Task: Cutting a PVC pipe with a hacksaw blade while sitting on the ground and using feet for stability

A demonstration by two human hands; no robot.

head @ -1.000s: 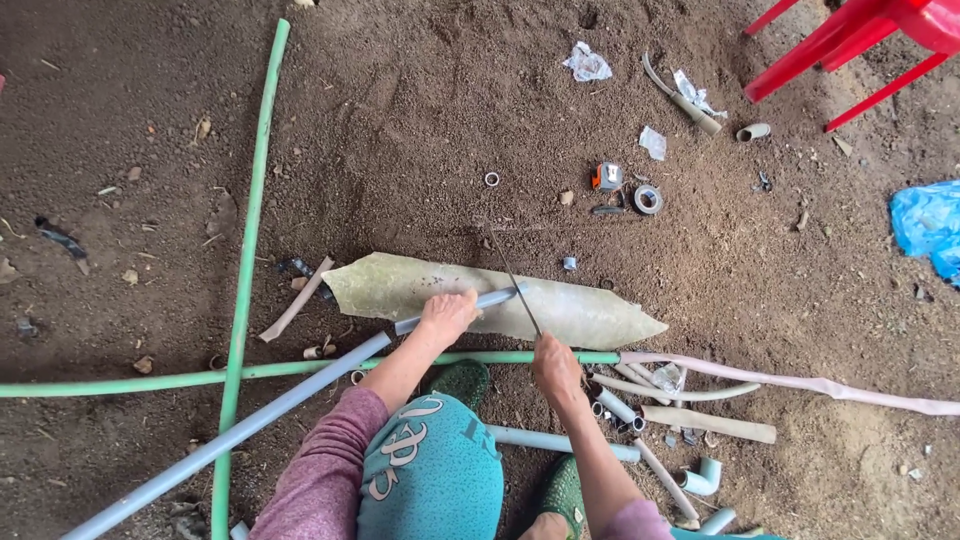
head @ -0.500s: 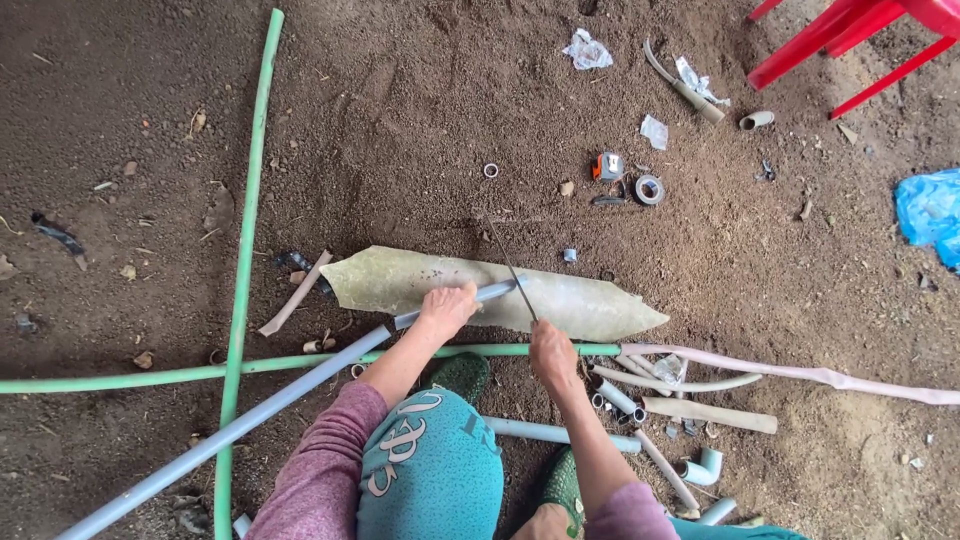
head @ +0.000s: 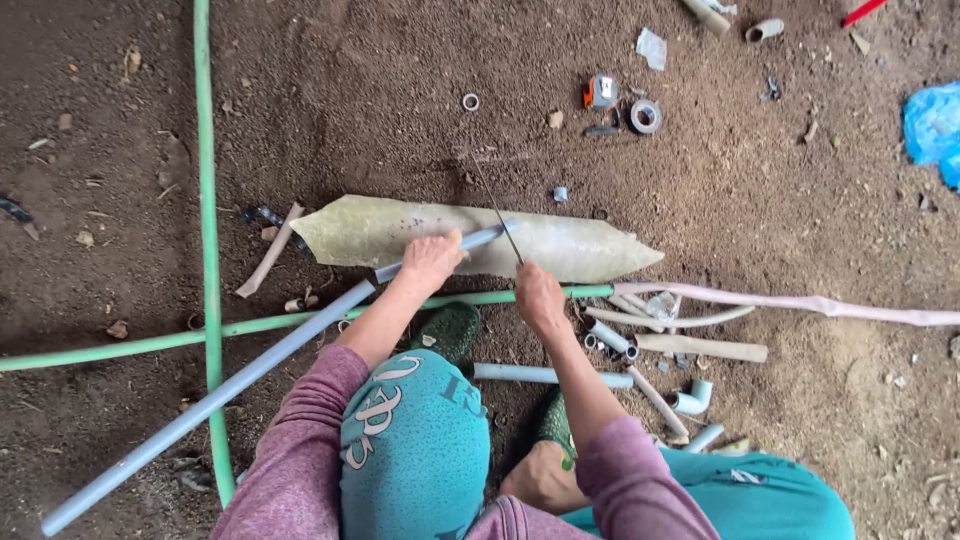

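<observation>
My left hand presses a long grey plastic pipe down onto a pale pointed slab lying on the dirt. The pipe runs from the lower left up to its end near the slab's middle. My right hand grips a thin saw blade that crosses the pipe's end at a slant. Both sleeves are purple, and my knees in teal trousers fill the bottom of the view.
Two green pipes cross at the left. Short grey pipe pieces and elbow fittings lie at the right with a pale stick. A tape roll, a small ring and a blue bag lie farther off.
The view has shifted closer and downward. The saw blade has moved a little along the pipe's end; my left hand still holds the pipe in place.
</observation>
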